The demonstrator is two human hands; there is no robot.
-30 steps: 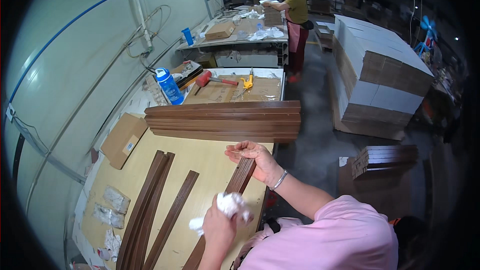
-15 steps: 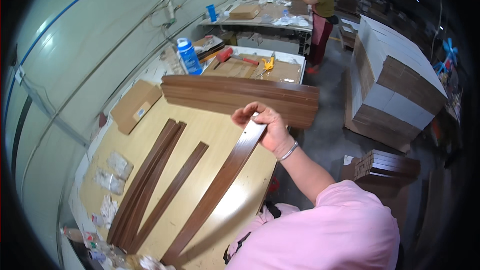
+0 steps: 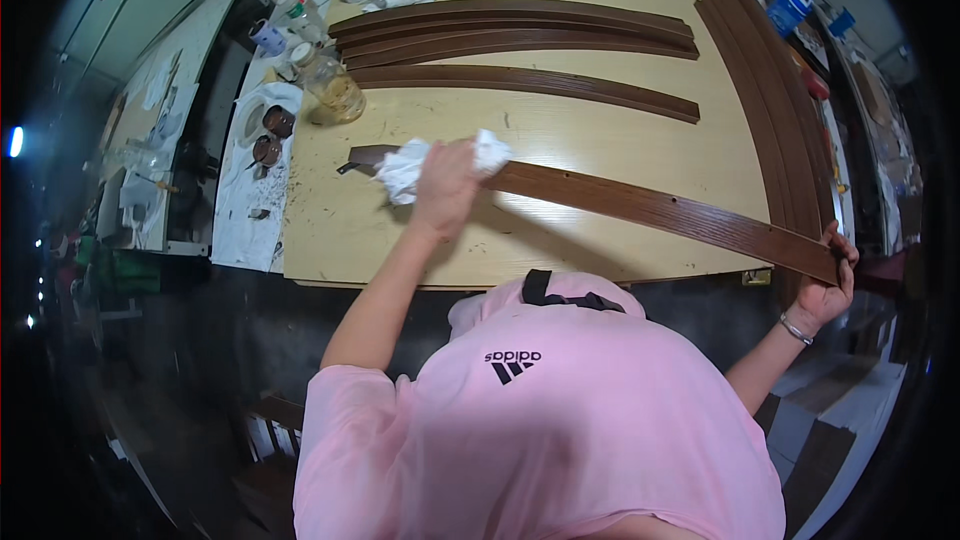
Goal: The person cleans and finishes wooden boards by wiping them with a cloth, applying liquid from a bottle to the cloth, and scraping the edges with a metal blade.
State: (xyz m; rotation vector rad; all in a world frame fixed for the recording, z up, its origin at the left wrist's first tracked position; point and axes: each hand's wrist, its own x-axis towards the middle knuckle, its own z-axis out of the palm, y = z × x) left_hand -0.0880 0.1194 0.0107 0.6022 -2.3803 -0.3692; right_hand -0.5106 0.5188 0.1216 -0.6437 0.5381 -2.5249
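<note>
Two hands: the left hand is bunched over a white cloth; the right hand has the end of a long brown strip between thumb and fingers.
Left grip: fingers bent around the cloth, pressing it against the strip, white folds bulging out on both sides.
Right grip: closed on the strip's end, a bracelet at the wrist; it is dim there from where I stand, so I can't say how hard it squeezes.
Brown strip: slanting from just past the left hand, under the cloth, across to the right hand, above the near part of the worktop.
Handling: I'd judge it stiff and fairly light for its length, likely to swing if held at one end alone; the shiny face may slip under dry fingers.
Where to hold: the edges close to the right hand look best, leaving the broad face free.
Cloth: soft, crumpled, surely almost weightless, best gathered in the palm.
Ahead of the left hand: a glass jar off to its left, a lone strip to its right, then a bundle of strips farther away.
Ahead of the right hand: a stack of brown strips reaching away from it.
</note>
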